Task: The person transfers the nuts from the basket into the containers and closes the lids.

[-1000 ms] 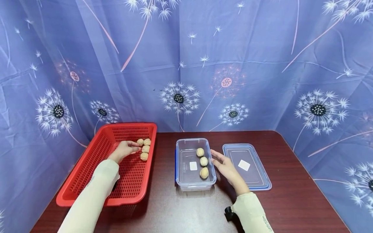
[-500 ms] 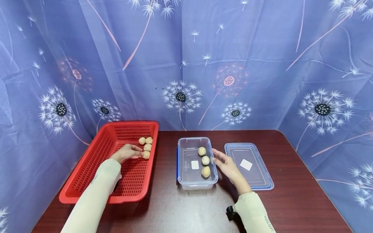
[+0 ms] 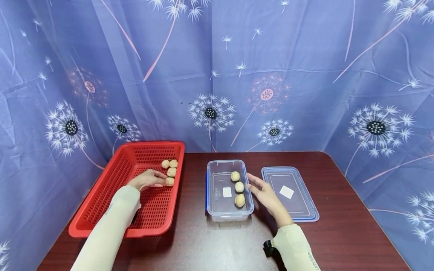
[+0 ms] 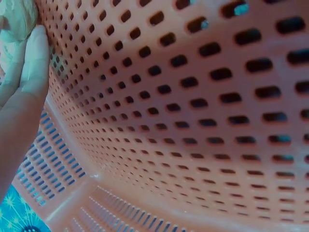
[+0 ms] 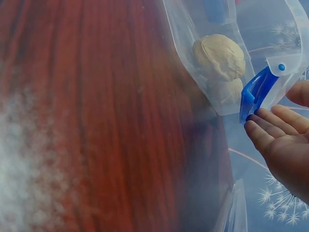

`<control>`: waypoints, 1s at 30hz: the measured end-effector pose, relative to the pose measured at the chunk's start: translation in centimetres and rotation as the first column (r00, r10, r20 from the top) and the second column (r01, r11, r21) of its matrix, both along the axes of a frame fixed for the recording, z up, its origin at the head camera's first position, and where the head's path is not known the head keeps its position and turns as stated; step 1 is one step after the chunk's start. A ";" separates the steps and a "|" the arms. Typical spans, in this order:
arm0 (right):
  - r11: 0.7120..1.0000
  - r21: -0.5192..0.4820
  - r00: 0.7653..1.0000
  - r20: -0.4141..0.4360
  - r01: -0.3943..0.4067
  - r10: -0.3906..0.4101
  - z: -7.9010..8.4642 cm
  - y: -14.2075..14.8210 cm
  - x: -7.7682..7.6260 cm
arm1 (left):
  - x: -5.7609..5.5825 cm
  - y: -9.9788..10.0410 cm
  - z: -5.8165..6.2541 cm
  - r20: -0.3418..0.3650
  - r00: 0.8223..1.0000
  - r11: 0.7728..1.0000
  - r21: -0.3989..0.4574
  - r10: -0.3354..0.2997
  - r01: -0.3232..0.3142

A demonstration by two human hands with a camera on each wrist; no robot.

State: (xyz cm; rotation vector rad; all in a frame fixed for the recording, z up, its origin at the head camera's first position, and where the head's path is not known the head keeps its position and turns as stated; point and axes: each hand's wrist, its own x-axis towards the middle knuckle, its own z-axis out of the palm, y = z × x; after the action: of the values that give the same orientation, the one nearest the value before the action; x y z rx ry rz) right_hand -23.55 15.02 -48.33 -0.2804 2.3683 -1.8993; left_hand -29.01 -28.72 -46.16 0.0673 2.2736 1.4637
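Observation:
Inside the red basket (image 3: pixel 156 216), my left hand (image 3: pixel 147 179) has its fingertips and thumb on the nearest walnut (image 3: pixel 170 182) of a small group by the right wall. That walnut (image 4: pixel 18 19) is partly cut off in the left wrist view, with the fingers (image 4: pixel 36 53) bent against it. My right hand (image 3: pixel 266 194) is beside the clear plastic box (image 3: pixel 217 210), fingers extended at its right side near a blue latch (image 5: pixel 260 92). A line of 3 walnuts (image 3: pixel 239 187) lies along the right side of the box's floor.
The box's clear lid (image 3: pixel 295 207), with a blue seal and white label, lies flat on the dark wooden table (image 3: pixel 342 218) beyond my right hand. A dandelion-print curtain (image 3: pixel 237 75) hangs behind and at both sides of the table.
My left hand has shifted toward me, from the farther walnuts to the nearest one. The right hand stays at the box. The head view has moved slightly.

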 end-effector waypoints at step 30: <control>1.000 -0.011 1.000 0.003 -0.003 0.003 0.0 0.0 0.0 | -0.1 0.5 0.3 -0.053 0.999 0.994 -0.107 -0.011 0.005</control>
State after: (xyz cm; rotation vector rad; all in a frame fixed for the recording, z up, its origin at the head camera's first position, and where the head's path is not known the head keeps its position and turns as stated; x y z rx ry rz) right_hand -23.55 15.04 -48.29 -0.2815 2.3544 -1.9109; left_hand -29.13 -28.21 -45.88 0.0838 2.3872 1.3489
